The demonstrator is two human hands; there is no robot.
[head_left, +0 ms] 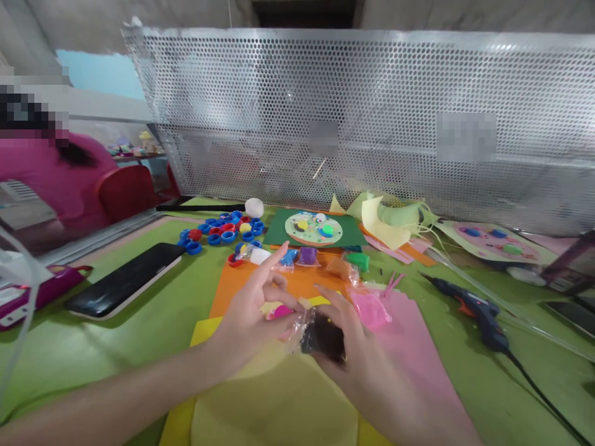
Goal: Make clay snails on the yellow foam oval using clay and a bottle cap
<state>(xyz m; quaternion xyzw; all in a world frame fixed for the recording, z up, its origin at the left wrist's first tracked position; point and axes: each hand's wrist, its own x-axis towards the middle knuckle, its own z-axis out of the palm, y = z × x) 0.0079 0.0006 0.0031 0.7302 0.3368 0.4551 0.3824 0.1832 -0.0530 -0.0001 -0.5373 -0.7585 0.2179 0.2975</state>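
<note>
My left hand [251,310] and my right hand [357,347] meet over the yellow sheet [274,402] near the table's front. Between them they hold a small clear plastic packet with a dark lump of clay [320,337] inside. The left thumb and fingers pinch the packet's plastic edge, with the forefinger raised. The right hand's fingers wrap round the dark lump from the right. A pink clay packet [372,308] lies just right of the hands, and a bit of magenta clay [281,311] shows under the left fingers.
Several small clay packets [307,256] lie on an orange sheet [297,282]. Behind are blue and red bottle caps [223,232], a decorated disc on green card [313,228], a black phone [125,279], a glue gun [478,313] with cord, and a perforated metal screen [372,118]. A person in pink [56,179] sits left.
</note>
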